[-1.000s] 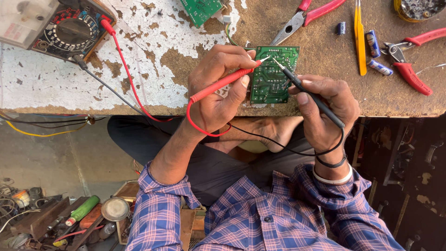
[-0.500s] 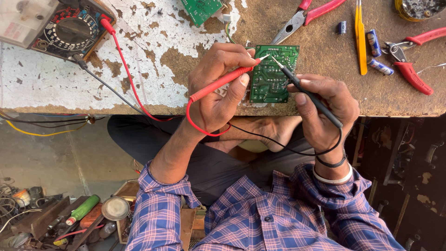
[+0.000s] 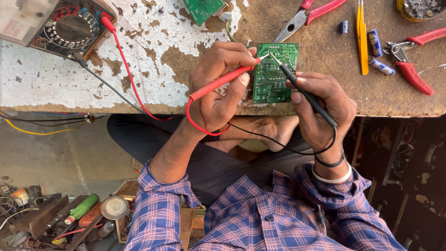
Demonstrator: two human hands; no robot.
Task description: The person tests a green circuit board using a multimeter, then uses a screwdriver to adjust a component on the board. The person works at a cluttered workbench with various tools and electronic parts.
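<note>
**Two probes meet on one board**

Both tips converge near the upright green rectangular circuit board [image 3: 275, 72], propped at the bench edge. Left hand [image 3: 218, 88] pinches the red test probe [image 3: 222, 82]; right hand [image 3: 320, 109] pinches the black test probe [image 3: 304, 93], seemingly touching the board.

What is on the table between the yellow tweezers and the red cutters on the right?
In the head view, two small blue cylinders, likely capacitors or batteries, lie between the yellow tweezers and the red-handled cutters on the brown table.
</note>
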